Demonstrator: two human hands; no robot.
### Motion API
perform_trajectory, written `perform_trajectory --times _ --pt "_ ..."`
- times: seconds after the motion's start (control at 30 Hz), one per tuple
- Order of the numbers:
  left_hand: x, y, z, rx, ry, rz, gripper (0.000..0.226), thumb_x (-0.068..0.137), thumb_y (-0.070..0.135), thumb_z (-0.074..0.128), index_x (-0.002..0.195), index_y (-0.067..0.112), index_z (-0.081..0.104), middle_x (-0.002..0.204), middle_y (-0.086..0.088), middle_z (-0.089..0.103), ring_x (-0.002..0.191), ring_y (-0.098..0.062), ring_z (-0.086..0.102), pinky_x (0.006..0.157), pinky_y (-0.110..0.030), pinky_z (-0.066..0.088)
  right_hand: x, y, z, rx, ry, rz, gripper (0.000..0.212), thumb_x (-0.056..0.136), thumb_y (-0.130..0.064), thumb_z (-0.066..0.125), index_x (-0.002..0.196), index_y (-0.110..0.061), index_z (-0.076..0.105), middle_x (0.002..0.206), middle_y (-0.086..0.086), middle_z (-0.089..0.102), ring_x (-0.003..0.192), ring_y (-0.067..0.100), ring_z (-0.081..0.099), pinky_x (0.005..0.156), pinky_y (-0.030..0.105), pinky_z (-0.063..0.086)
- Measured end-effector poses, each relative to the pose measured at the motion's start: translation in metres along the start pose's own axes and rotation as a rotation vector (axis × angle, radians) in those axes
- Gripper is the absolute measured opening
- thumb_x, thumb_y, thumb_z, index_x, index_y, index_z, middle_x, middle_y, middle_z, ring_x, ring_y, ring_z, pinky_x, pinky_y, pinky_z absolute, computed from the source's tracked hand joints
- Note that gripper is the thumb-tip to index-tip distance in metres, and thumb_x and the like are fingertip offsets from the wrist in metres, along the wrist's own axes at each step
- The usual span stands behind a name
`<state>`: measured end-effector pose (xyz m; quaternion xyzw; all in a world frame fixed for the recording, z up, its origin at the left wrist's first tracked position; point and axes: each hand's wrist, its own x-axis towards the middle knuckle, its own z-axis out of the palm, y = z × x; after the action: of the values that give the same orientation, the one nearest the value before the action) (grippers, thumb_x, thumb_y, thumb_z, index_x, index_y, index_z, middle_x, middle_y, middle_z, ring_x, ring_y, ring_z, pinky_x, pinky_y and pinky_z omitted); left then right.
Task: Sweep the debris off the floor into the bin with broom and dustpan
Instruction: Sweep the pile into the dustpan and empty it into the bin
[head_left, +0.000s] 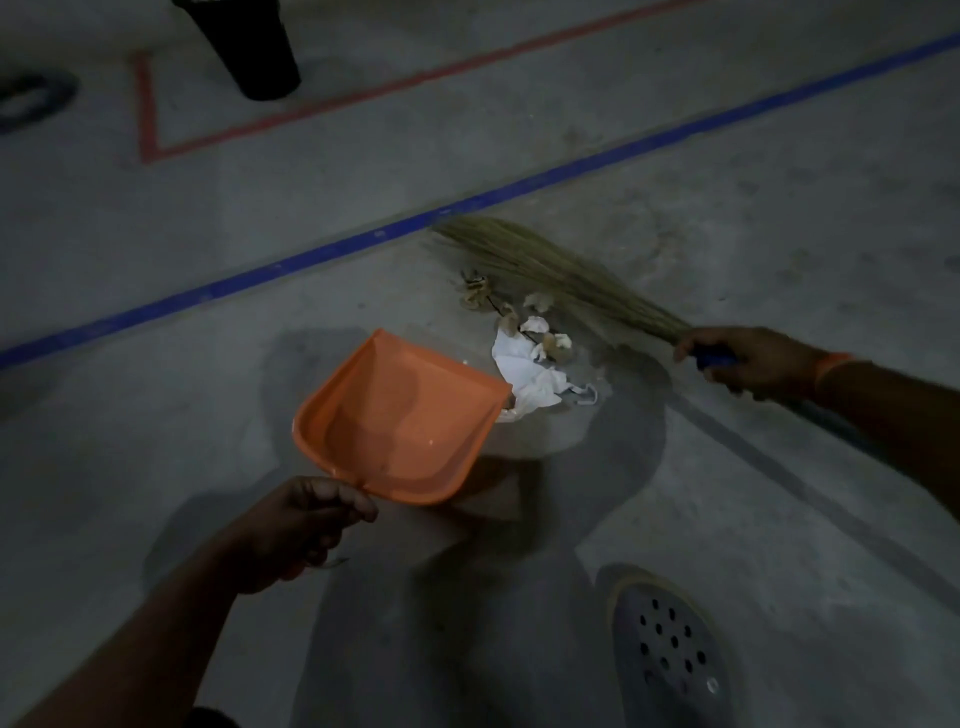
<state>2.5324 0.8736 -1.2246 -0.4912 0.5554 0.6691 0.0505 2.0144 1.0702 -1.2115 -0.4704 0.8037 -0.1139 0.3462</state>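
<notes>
My left hand (306, 525) grips the handle of an orange dustpan (400, 421), whose open mouth faces right toward the debris. White crumpled paper (524, 371) touches the pan's lip, with dried bits and small scraps (540, 317) just beyond it. My right hand (748, 361) holds a grass broom (550, 270) by its blue handle; the bristles fan out to the left behind the debris, near the blue line. A dark bin (249, 47) stands at the top left, far from the pile.
The grey concrete floor carries a blue tape line (291, 265) and a red tape outline (150, 119). A dark ring-shaped object (31, 101) lies at the far left. A grey perforated shoe (670, 649) shows at the bottom right.
</notes>
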Motion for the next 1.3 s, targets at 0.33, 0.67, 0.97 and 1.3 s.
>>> perform_trajectory --times 0.33,0.67,0.97,1.3 --pt "0.008 -0.001 -0.005 -0.005 0.039 -0.016 0.027 0.103 0.003 0.048 0.096 0.004 0.073 0.056 -0.003 0.031 0.044 -0.009 0.024 0.043 -0.011 0.020 0.064 -0.040 -0.010 -0.129 -0.160 0.025 0.047 0.088 0.000 0.049 0.104 -0.043 0.059 0.104 0.014 0.057 0.061 0.028 0.060 0.051 0.034 0.051" --pt "-0.013 -0.019 -0.031 0.056 -0.094 -0.083 0.019 0.083 0.016 0.065 0.092 0.002 0.075 0.057 -0.005 0.032 0.044 -0.009 0.025 0.041 -0.012 0.020 -0.041 0.035 0.041 0.001 -0.118 0.102 0.046 0.091 -0.005 0.053 0.112 -0.045 0.059 0.098 0.003 0.063 0.055 0.016 0.059 0.048 0.027 0.052" --pt "-0.022 -0.030 -0.045 0.108 -0.201 -0.104 0.033 0.070 0.024 0.074 0.091 -0.001 0.074 0.072 -0.013 0.039 0.052 -0.013 0.020 0.045 -0.018 0.018 -0.073 0.047 0.041 0.168 -0.011 0.128 0.044 0.095 -0.006 0.051 0.112 -0.046 0.058 0.096 0.010 0.060 0.066 0.021 0.055 0.052 0.029 0.049" --pt "-0.019 -0.038 -0.033 0.329 -0.314 -0.226 0.026 0.079 0.025 0.063 0.097 0.012 0.076 0.056 -0.006 0.037 0.040 -0.010 0.030 0.041 -0.014 0.024 -0.055 0.049 0.065 0.143 -0.056 0.225 0.046 0.093 -0.004 0.052 0.102 -0.049 0.059 0.095 0.014 0.060 0.061 0.023 0.055 0.050 0.029 0.047"
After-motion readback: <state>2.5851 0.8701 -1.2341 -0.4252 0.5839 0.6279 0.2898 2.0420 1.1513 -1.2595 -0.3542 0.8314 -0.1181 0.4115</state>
